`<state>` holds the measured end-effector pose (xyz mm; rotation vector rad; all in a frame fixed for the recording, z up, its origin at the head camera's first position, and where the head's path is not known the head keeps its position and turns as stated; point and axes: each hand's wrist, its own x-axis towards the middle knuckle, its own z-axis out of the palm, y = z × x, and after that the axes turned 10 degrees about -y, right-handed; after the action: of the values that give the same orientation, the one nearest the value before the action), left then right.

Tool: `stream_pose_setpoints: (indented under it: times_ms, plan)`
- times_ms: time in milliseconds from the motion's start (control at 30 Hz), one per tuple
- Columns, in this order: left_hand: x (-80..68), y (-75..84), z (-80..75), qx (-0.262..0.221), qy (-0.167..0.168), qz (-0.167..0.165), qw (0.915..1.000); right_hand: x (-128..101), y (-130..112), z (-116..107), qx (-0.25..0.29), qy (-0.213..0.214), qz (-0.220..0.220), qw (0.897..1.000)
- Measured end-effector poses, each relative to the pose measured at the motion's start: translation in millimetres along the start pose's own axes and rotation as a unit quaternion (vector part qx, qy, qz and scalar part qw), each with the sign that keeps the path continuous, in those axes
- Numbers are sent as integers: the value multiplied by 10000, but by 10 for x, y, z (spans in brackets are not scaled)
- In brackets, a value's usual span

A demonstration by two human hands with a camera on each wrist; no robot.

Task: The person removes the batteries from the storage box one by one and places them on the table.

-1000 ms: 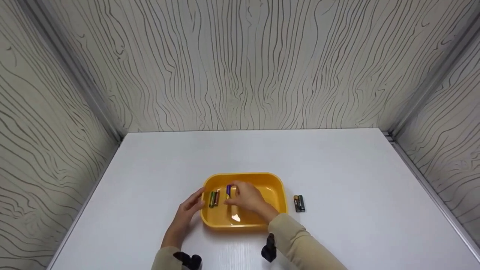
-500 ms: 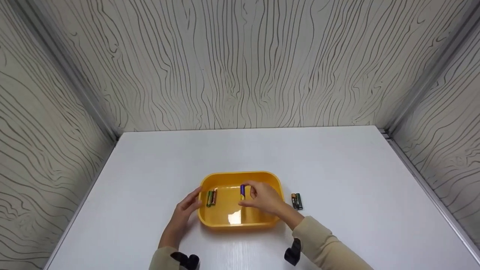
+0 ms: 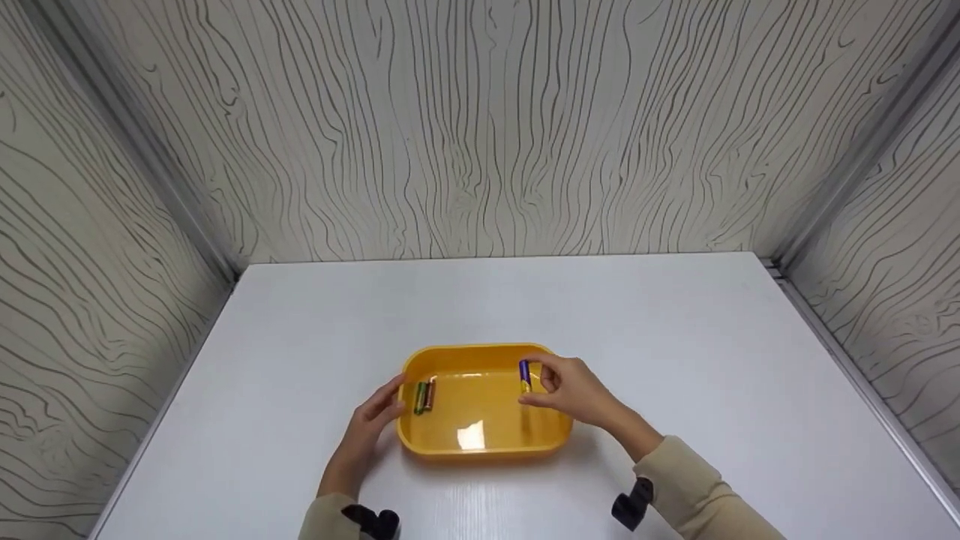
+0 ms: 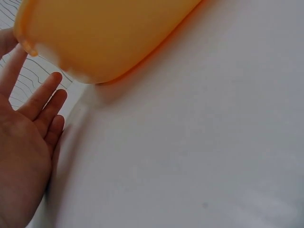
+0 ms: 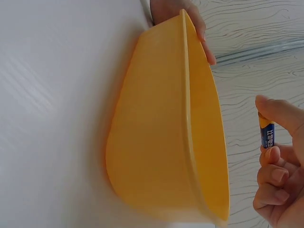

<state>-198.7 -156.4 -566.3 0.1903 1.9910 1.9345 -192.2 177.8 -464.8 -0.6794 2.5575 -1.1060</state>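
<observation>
A person's right hand (image 3: 574, 390) pinches a blue-and-yellow battery (image 3: 524, 376) between thumb and forefinger, holding it upright above the right end of a yellow plastic tray (image 3: 480, 446) that sits near the front edge of a white worktop (image 3: 675, 330), about midway along it. The right wrist view shows the battery (image 5: 267, 133) clear of the tray's rim (image 5: 190, 123), touching neither wall nor floor. The left hand (image 3: 371, 427) lies with straight, relaxed fingers against the tray's left wall, gripping nothing; the left wrist view shows the fingertips (image 4: 56, 78) at the tray's rounded outer corner (image 4: 85, 42). Inside the tray, at its left end, two more batteries (image 3: 424, 396) lie side by side, touching each other, just beside the left hand's fingertips. Cream sleeves (image 3: 697, 487) cover both forearms at the worktop's front edge.
</observation>
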Motion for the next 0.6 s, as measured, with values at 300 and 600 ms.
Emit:
stream_pose_setpoints:
  times_ms: [300, 600]
  plan:
    - [11, -8, 19, -56, 9, 46, 10000, -197, 229, -290, -68, 333, -123, 9993]
    - [16, -26, 7, -22, 55, 49, 10000, -341, 389, -419, -121, 513, 189, 9984]
